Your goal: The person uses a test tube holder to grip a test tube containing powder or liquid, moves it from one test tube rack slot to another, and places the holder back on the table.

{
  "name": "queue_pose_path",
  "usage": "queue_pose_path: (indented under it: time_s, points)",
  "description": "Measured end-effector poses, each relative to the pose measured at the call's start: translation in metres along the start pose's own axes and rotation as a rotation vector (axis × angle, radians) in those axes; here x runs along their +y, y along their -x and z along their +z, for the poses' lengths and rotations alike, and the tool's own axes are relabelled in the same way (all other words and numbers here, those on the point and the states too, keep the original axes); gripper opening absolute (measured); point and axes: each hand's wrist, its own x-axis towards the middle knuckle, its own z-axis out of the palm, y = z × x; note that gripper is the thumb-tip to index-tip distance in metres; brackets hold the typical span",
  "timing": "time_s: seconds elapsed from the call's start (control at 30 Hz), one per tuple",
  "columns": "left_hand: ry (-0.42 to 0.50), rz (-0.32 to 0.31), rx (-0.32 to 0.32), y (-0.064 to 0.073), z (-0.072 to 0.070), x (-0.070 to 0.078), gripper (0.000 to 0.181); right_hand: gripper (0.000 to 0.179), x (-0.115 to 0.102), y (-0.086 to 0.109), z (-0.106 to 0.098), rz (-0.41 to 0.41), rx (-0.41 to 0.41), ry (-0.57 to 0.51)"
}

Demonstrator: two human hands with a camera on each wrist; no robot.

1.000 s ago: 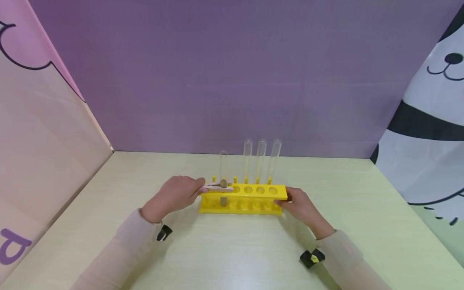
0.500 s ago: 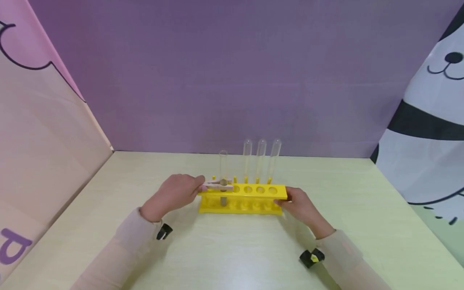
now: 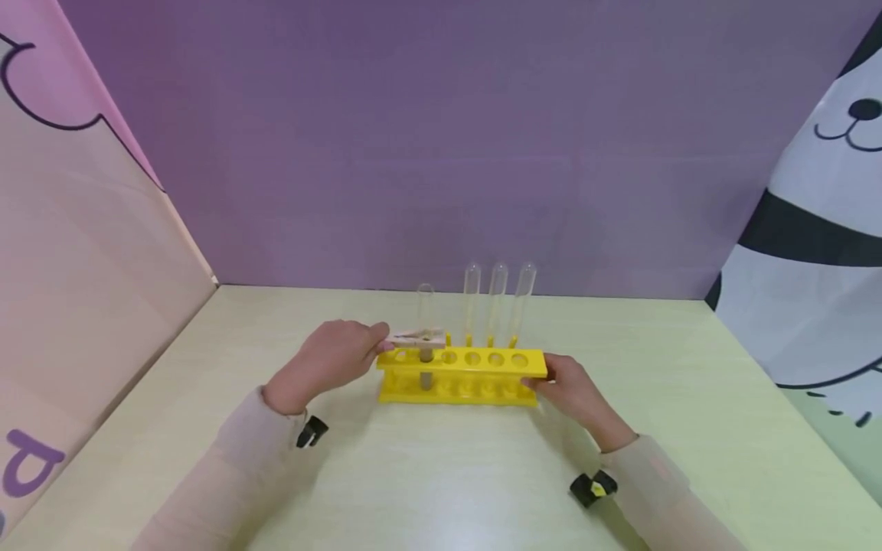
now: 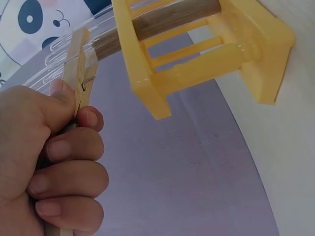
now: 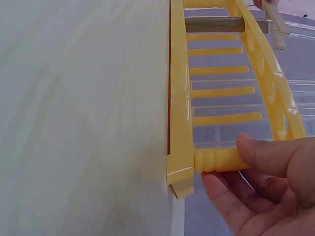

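Observation:
My left hand (image 3: pixel 335 356) grips a wooden test tube holder (image 3: pixel 416 338), its fingers curled round the handle in the left wrist view. The holder's jaws sit about a glass test tube (image 3: pixel 425 302), just above the top plate of a yellow test tube rack (image 3: pixel 510 370). Brown contents (image 5: pixel 214 24) fill the lower part of this upright tube, which stands in a rack hole near the left end. My right hand (image 3: pixel 570 390) holds the rack's right end, thumb and fingers round the end post (image 5: pixel 224 160) in the right wrist view.
Several clear tubes (image 3: pixel 499 295) stand upside down on pegs along the rack's back, right of the brown one. The rack rests on a pale wooden table (image 3: pixel 441 474). A purple wall (image 3: pixel 441 153) closes off the back, with printed panels at both sides.
My left hand and the tube holder have risen slightly, from near the rack's top plate to just above it. The brown-filled tube stays in its hole; my right hand has kept its hold.

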Motion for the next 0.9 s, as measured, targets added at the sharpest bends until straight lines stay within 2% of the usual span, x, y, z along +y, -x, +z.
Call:
queue_pose_path:
  time_s: [0.3,0.47,0.7,0.9]
  points:
    - [-0.003,-0.003,0.023,-0.003,-0.012,-0.001,0.029,0.031,-0.003,0.001,-0.001,0.007,-0.002,-0.010]
    - [-0.005,-0.021,0.013,-0.004,-0.018,-0.001,0.028,0.031,-0.001,0.000,-0.001,0.005,-0.001,-0.011]
    - [0.001,-0.046,-0.004,-0.006,-0.029,0.000,0.025,0.030,0.000,0.002,-0.001,-0.068,0.005,-0.014]
    - [-0.010,-0.042,0.025,-0.007,-0.037,0.001,0.026,0.030,0.000,0.000,-0.001,-0.023,-0.003,-0.011]
